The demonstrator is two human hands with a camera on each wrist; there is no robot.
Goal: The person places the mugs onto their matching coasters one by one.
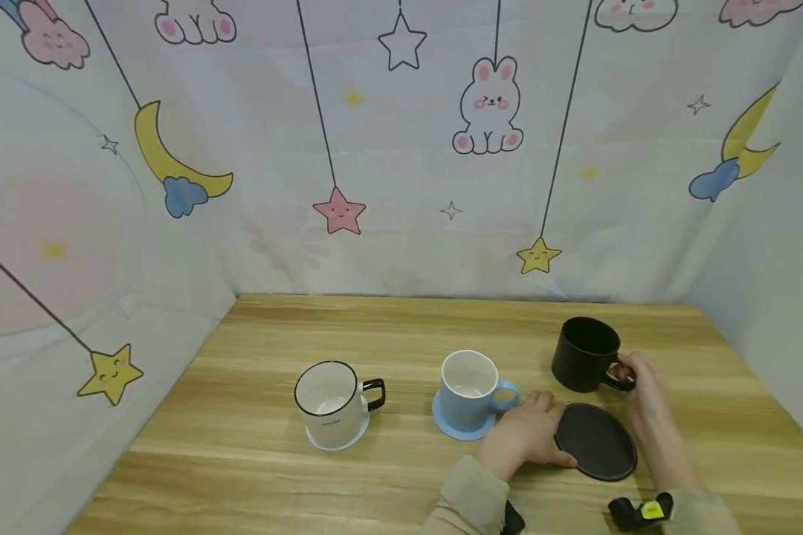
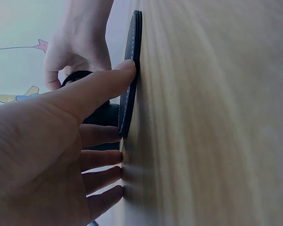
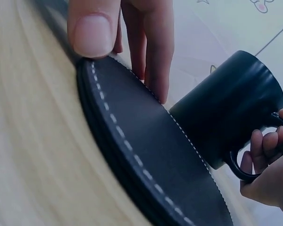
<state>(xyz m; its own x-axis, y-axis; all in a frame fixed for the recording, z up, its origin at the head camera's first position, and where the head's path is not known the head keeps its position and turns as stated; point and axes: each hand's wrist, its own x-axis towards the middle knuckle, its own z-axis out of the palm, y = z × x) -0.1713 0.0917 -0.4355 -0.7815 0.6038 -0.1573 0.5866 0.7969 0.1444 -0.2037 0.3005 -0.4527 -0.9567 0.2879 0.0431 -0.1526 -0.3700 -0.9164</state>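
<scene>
On the right side of the table, my right hand (image 1: 645,383) grips the handle of a black mug (image 1: 578,360), fingers curled through it in the right wrist view. Nearer to me lies a round black coaster (image 1: 598,444) with white stitching along its rim. My left hand (image 1: 525,435) pinches the coaster's left edge between thumb and index finger; its other fingertips touch the tabletop in the left wrist view. Just left of that hand, a light blue mug (image 1: 468,401) stands on a blue coaster (image 1: 444,427), its handle close to my fingers.
A white mug (image 1: 328,409) with a black rim and handle stands on a pale coaster (image 1: 337,447) at the left. Behind the wooden table (image 1: 241,461) hangs a printed cloth (image 1: 401,148), which also lines both sides. Black straps are on both wrists.
</scene>
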